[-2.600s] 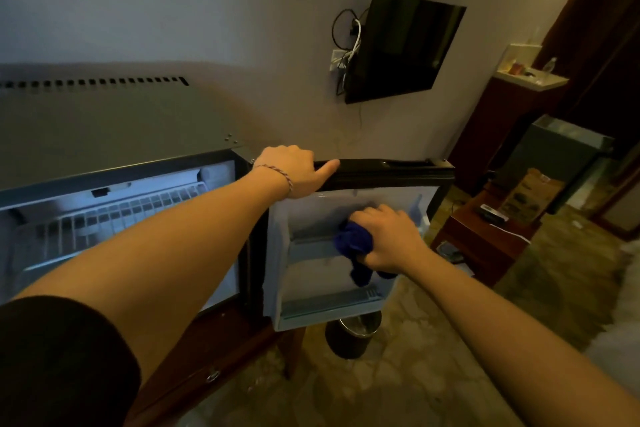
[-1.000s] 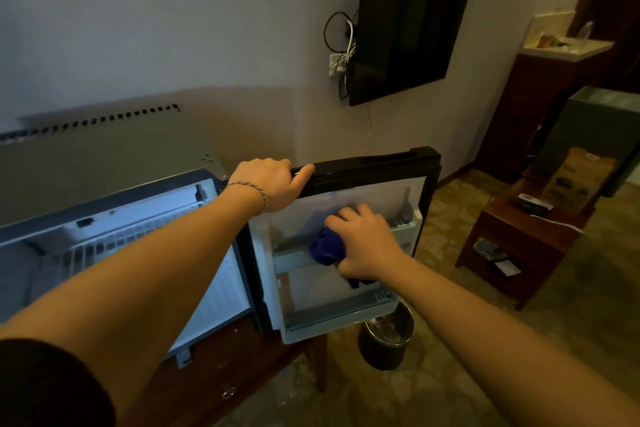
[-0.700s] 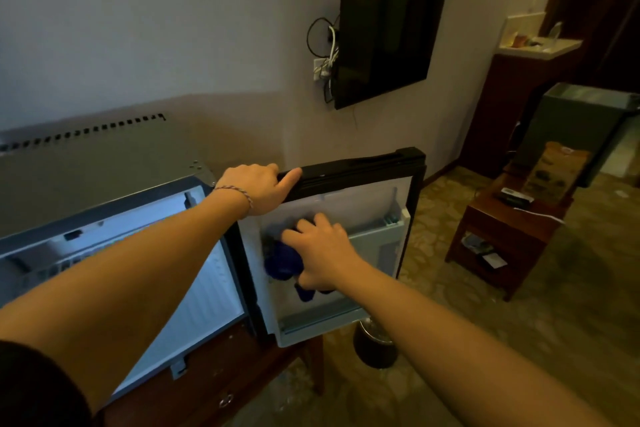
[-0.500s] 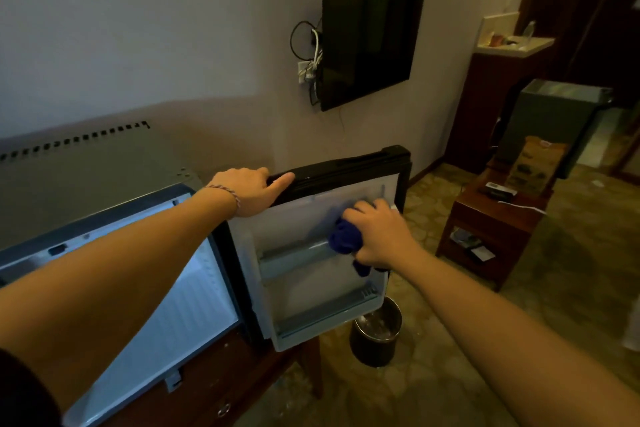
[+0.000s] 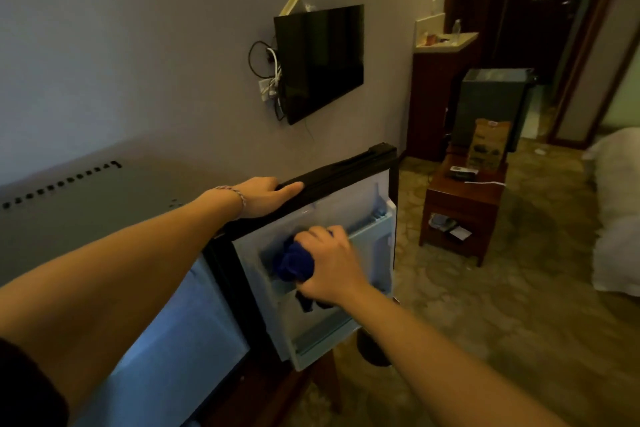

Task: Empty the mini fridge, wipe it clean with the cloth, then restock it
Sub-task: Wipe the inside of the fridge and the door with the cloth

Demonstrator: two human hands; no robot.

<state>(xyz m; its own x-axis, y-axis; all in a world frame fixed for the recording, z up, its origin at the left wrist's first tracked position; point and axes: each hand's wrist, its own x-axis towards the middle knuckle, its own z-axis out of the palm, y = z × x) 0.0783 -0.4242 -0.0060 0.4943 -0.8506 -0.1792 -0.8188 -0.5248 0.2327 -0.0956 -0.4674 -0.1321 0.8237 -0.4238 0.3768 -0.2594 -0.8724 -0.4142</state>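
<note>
I am resting my left hand (image 5: 261, 196) along the top edge of the fridge door (image 5: 349, 166), fingers laid flat over it with the thumb pointing along the rim, because the door would swing away from any push on its inner face if nothing braced it. My right hand (image 5: 329, 265) is gripping the blue cloth (image 5: 293, 263), fingers curled round the bunched wad, and is pressing it against the upper door shelf (image 5: 372, 230) so the rubbing goes into the plastic and not into the hinge (a loose tail of cloth is hanging below my palm). The mini fridge (image 5: 86, 204) itself is standing open at my left, its lit interior looking bare, though the blur is leaving me unsure of the corners; restocking is waiting on this wipe
</note>
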